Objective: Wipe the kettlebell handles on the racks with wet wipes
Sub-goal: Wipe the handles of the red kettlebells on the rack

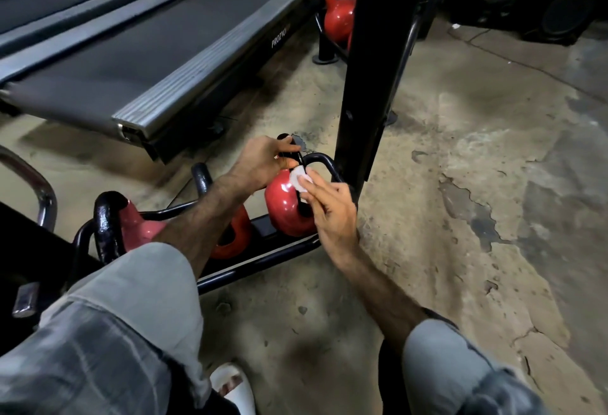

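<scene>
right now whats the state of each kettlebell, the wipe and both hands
right kettlebell: on the low rack, left hand gripping its handle
middle kettlebell: on the rack, untouched, partly hidden by the forearm
left kettlebell: on the rack, untouched
far kettlebell: on another rack, untouched
wet wipe: bunched in right hand, pressed to the right kettlebell by its handle

Both forearms reach forward and down from rolled grey sleeves, bare from the elbow. The left hand (260,159) is curled shut, fingers wrapped over and knuckles up, with the wrist bent slightly inward. The right hand (332,207) sits just beside it and a little lower, back of the hand up, fingertips pinched together and pointing toward the left hand.
</scene>
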A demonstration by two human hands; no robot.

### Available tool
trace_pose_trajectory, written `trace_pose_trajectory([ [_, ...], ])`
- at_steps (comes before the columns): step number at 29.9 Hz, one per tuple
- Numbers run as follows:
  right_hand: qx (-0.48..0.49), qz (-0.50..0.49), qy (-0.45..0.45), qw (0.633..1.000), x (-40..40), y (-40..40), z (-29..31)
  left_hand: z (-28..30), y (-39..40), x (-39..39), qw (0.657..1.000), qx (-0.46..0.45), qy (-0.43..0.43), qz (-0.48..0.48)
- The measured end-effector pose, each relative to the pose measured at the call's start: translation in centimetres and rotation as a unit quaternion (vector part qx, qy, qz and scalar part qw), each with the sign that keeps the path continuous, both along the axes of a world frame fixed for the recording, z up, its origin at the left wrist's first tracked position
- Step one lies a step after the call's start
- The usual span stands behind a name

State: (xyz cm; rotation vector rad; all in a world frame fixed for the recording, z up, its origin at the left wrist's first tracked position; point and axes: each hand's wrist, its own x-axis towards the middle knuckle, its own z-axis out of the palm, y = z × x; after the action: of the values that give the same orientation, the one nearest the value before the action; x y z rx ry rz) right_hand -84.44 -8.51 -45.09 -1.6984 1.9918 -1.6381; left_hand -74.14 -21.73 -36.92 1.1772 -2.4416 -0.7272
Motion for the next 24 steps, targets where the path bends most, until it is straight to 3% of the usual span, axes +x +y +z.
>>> trace_pose_trajectory([
  [2, -0.047, 0.021, 0.107, 0.993, -1.2, -1.8, 0.1, 0.1, -0.1, -0.2, 1.0, -0.018, -0.015, -0.003],
  [6, -0.036, 0.077, 0.197, 0.977, -3.3, -1.1, -0.8, 0.1, -0.2, 0.1, 1.0, 0.016, -0.008, 0.001],
  [9, -0.06, 0.106, 0.33, 0.936, -4.4, 0.0, -1.8, 0.1, -0.3, 0.0, 0.999, 0.032, -0.002, 0.004],
  [14, -0.071, 0.122, 0.385, 0.912, -4.9, -1.0, -0.6, 0.4, -0.4, 0.0, 0.999, 0.051, 0.015, 0.005],
  [19, -0.074, 0.123, 0.361, 0.921, -5.3, -1.5, 0.7, 0.8, -0.1, 0.0, 0.997, 0.062, 0.035, 0.001],
  [21, -0.073, 0.161, 0.413, 0.894, -5.1, -1.6, 0.7, 0.9, 0.2, 0.0, 0.998, 0.056, 0.043, 0.001],
  [24, -0.041, 0.209, 0.561, 0.8, -5.2, -0.7, 0.4, 0.7, 0.2, -0.1, 0.999, 0.035, 0.029, 0.006],
])
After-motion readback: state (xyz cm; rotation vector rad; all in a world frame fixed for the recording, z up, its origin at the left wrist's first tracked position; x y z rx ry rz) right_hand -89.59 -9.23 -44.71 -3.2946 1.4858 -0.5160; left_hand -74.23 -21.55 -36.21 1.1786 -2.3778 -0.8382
